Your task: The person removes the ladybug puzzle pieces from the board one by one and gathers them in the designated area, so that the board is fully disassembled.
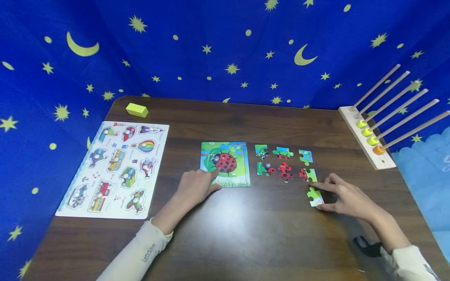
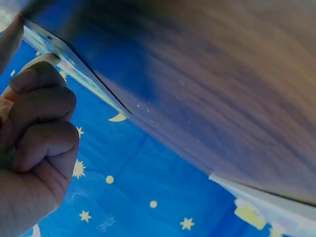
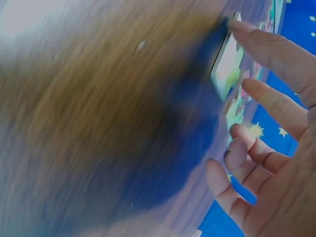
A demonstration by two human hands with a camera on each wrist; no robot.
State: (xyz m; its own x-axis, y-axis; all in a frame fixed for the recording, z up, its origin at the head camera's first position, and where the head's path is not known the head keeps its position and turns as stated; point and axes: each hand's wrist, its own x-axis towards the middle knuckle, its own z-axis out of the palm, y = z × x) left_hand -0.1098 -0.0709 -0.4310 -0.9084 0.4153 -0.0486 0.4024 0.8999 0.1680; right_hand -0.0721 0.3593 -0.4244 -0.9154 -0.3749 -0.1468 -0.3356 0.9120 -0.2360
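Observation:
A square ladybug picture board (image 1: 237, 175) lies flat on the table. My left hand (image 1: 197, 186) touches it, the index finger extended onto the ladybug and the thumb at the near edge. The left wrist view shows the other fingers of this hand curled. To the right, my right hand (image 1: 351, 197) holds a green and white jigsaw piece (image 1: 315, 196) between index finger and thumb, its other fingers loosely bent. Beside it lie several ladybug jigsaw pieces (image 1: 285, 171) in loose rows, including a red and green piece (image 1: 311, 175) just beyond the index fingertip.
A white peg puzzle board (image 1: 140, 210) with vehicle pictures lies at the left. Beyond it sits a yellow block (image 1: 137, 110). A wooden rack (image 1: 381, 160) with slanting rods and rings stands at the right edge. A black strap (image 1: 367, 248) is near the right wrist. A blue starry cloth (image 1: 211, 23) hangs behind.

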